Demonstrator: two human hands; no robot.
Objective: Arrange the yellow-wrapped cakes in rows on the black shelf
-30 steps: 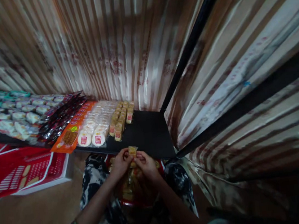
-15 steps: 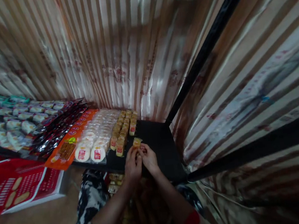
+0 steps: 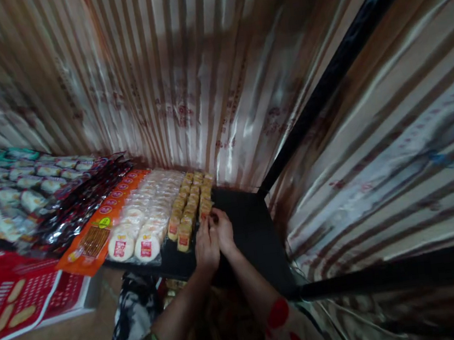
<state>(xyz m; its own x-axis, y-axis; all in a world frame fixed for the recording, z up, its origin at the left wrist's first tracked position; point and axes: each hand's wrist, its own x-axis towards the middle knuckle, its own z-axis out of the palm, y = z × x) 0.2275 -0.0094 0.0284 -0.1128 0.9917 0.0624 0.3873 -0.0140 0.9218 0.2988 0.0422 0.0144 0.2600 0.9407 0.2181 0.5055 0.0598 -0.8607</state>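
Note:
My left hand (image 3: pixel 207 248) and my right hand (image 3: pixel 223 232) are close together at the front end of the rightmost row of small yellow wrapped snacks (image 3: pixel 205 200). Closed fingers from both sides pinch a wrapped snack (image 3: pixel 205 215), which is mostly hidden by them. Just left of my hands, two more rows of the same wrapped snacks (image 3: pixel 184 236) run back towards the wall. Beside those lie rows of round white crackers (image 3: pixel 147 247) in clear wrap with red labels. All of them rest on a black shelf (image 3: pixel 248 228).
Orange packs (image 3: pixel 92 239), dark shiny packs (image 3: pixel 66 211) and white-and-green packs (image 3: pixel 7 197) fill the shelf's left. A red printed bag (image 3: pixel 22 294) lies lower left. Black posts (image 3: pixel 304 122) and striped sheeting (image 3: pixel 184 87) bound the back and right. More yellow packs (image 3: pixel 175 286) sit below the shelf.
Both hands have moved forward with the wrapped snack, from in front of the rows to the near end of the rightmost row. The view has shifted slightly.

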